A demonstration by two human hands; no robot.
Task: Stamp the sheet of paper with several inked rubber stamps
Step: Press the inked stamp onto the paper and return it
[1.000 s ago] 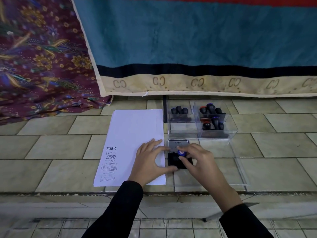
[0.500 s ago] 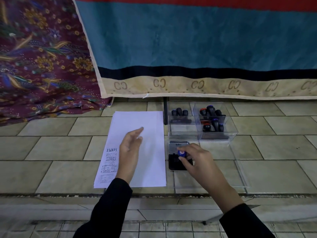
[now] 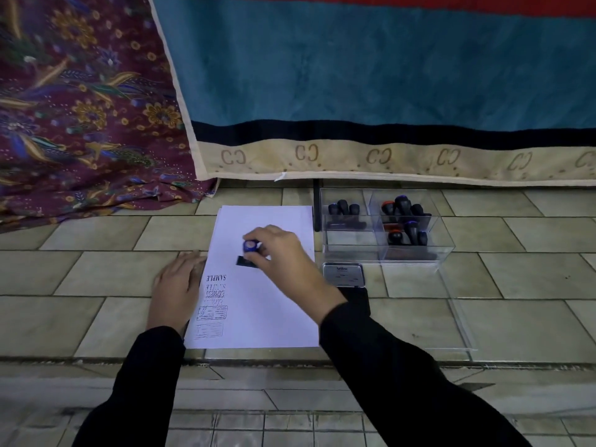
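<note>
A white sheet of paper lies on the tiled floor, with several stamped marks down its left side. My right hand grips a blue-topped rubber stamp over the middle of the sheet, its dark base at or just above the paper. My left hand lies flat with straight fingers on the sheet's left edge and the tile beside it. The open ink pad sits right of the paper, its dark pad partly hidden by my right forearm.
A clear plastic organiser behind the ink pad holds several black stamps with red or blue tops. Its clear lid lies flat to the right. A patterned maroon cloth and a teal blanket hang behind.
My right hand lifted the stamp off the ink pad and carried it left over the paper. My left hand slid from the sheet's middle to its left edge.
</note>
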